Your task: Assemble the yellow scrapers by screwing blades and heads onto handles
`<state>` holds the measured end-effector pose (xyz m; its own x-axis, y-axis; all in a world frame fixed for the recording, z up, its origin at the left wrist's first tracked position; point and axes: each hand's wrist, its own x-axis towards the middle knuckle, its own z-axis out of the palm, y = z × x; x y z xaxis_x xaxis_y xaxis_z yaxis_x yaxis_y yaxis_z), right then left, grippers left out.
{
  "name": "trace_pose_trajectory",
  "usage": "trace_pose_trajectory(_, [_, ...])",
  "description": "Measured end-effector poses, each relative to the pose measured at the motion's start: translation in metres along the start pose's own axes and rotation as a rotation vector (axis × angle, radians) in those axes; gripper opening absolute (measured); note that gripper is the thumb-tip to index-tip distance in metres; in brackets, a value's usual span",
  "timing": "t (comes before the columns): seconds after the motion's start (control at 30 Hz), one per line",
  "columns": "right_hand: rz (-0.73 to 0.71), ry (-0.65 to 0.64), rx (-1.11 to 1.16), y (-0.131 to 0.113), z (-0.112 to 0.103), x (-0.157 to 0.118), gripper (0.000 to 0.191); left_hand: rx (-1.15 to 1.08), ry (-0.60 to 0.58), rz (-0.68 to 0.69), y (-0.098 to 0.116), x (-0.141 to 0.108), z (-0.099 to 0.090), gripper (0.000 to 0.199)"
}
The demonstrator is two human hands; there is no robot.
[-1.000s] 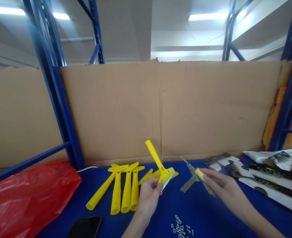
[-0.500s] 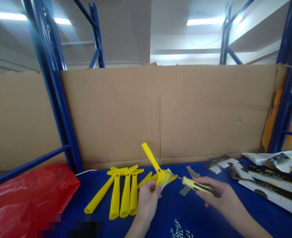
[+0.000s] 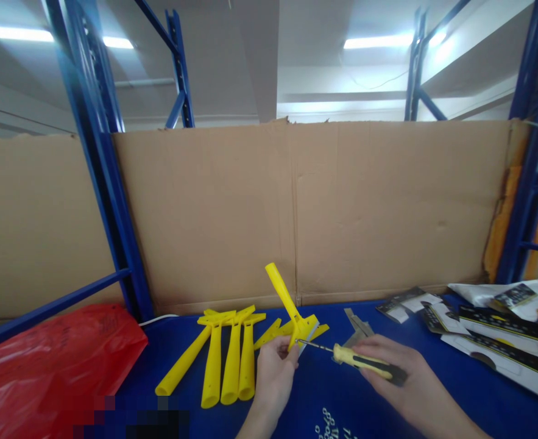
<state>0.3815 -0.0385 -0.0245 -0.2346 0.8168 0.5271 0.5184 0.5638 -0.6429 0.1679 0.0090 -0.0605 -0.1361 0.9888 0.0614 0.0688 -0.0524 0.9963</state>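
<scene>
A yellow scraper [image 3: 283, 294] with a metal blade along its head is held at the head by my left hand [image 3: 275, 369], its handle pointing up and away. My right hand [image 3: 390, 372] is closed around a screwdriver [image 3: 357, 361] with a cream and black handle. The screwdriver's shaft points left, and its tip meets the scraper's head beside my left fingers. Several yellow scraper handles [image 3: 212, 369] lie side by side left of my left hand. Behind the screwdriver are flat metal blades [image 3: 359, 326], partly hidden by my right hand.
A red plastic bag [image 3: 63, 360] lies at the left. Small metal rings [image 3: 328, 421] are on the blue table [image 3: 305, 396] near the front edge. Black and white packages [image 3: 501, 353] are piled at the right. Cardboard [image 3: 214, 213] stands behind, between blue rack posts.
The screwdriver's tip has moved left and down from the far part of the scraper's head to near my left fingers. The scraper has shifted slightly right.
</scene>
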Motion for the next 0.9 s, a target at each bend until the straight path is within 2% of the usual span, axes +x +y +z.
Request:
trace_pose_trajectory(0.37, [-0.001, -0.062, -0.017, 0.0034, 0.0012, 0.0001, 0.021, 0.091, -0.024, 0.103, -0.0092, 0.0032, -0.0009, 0.012])
trace_pose_trajectory(0.53, [-0.018, -0.022, 0.0, 0.0044, 0.0026, -0.0029, 0.017, 0.184, -0.007, 0.156, -0.0082, 0.0015, -0.0013, 0.013])
trace_pose_trajectory(0.67, [0.123, 0.014, 0.158, 0.003, 0.0022, -0.0086, 0.028, 0.249, 0.029, 0.174, -0.0097, 0.0024, -0.0016, 0.013])
trace_pose_trajectory(0.8, [0.249, -0.031, 0.344, 0.0008, 0.0021, -0.0066, 0.02, 0.239, 0.041, 0.176, -0.0105, 0.0027, -0.0013, 0.013])
trace_pose_trajectory(0.9, [0.281, 0.071, 0.356, -0.0006, 0.0029, -0.0028, 0.032, 0.264, 0.044, 0.192, -0.01, 0.0009, -0.0005, 0.011])
